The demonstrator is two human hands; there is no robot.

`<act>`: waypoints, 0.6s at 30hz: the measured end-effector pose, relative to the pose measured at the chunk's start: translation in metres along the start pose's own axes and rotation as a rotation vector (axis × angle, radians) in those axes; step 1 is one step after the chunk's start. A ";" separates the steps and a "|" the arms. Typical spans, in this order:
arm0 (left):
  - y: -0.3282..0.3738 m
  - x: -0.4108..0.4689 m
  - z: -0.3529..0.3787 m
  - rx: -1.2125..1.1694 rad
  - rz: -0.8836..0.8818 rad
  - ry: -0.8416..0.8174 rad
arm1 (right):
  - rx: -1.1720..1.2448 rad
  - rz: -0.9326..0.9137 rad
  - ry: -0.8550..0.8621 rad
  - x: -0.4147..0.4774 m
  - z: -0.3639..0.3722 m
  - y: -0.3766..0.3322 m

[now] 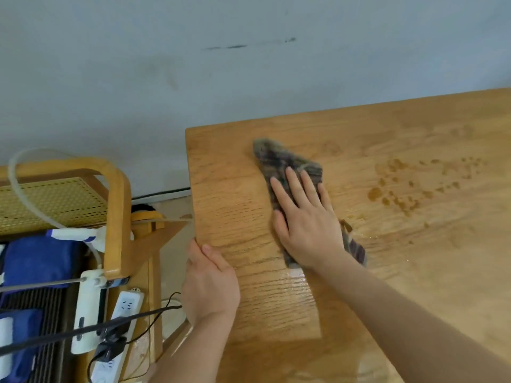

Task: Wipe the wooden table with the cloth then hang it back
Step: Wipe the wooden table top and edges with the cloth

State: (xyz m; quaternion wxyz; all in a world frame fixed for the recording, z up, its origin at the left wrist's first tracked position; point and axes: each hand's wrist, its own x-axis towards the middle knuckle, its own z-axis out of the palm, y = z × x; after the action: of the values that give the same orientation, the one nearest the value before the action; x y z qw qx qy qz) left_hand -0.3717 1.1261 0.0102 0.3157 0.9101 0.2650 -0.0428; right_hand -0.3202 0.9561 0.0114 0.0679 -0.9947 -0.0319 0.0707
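Fingers [293, 186] of the right hand [307, 217] straight and slightly spread, pressing flat on the dark checked cloth [279, 156], none curled round it. Cloth crumpled into a long strip on the wooden tabletop [401, 272], near the far left corner, one end poking out past the fingertips toward the wall [193, 64], the other trailing out beside the wrist. Left hand [210, 283] gripping the tabletop's left edge, thumb lying on top, the other fingers wrapped over the side and mostly hidden. Scattered darker drops [409, 186] on the wood to the right of the cloth, well apart from the left hand. Glossy sheen [290, 299] on the wood between the two forearms. Left of the tabletop, a light wooden frame [116, 203] with a cane-weave panel, a pale hose [25, 194] looping over it. Below that, a blue fabric bundle [38, 258], a white power strip [125, 308] and a black cable [83, 330] crossing in front of them. Dark streaks on the grey wall, high up.
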 end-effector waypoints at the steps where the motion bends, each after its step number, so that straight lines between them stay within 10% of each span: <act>1: 0.001 0.000 -0.002 -0.002 -0.010 -0.005 | -0.008 -0.013 -0.020 -0.036 0.001 0.005; 18: 0.004 0.003 0.008 0.096 0.062 0.110 | 0.023 -0.048 0.008 0.071 0.000 -0.034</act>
State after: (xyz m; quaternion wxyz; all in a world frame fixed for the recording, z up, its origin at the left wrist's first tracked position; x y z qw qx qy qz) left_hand -0.3666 1.1205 0.0052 0.2580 0.9329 0.2513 0.0043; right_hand -0.2515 0.9954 0.0062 0.0812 -0.9930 -0.0547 0.0655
